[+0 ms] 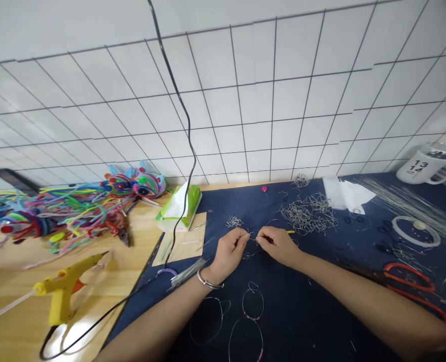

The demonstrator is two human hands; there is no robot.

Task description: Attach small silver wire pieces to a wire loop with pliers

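Observation:
My left hand [229,253], with a silver bangle [209,284] on its wrist, pinches one end of a thin metal wire [252,239]. Thumb and forefinger of my right hand [277,245] are closed on the other end, a short gap away. Under the hands, more fine wire lies on the dark blue mat, its shape hard to make out. Nearer to me are wire rings with small pink beads [253,318], joined one above the other, and a plain wire loop [222,318]. A small heap of bent wires [234,221] sits just beyond my left hand.
At left are a yellow glue gun [63,286], pliers [124,235] and colourful pipe-cleaner figures [147,185]. A tissue pack [193,203] stands by the tiled wall. To the right lie a wire tangle [309,213], a white ring [398,229], red-handled scissors [409,271] and a mug [417,166].

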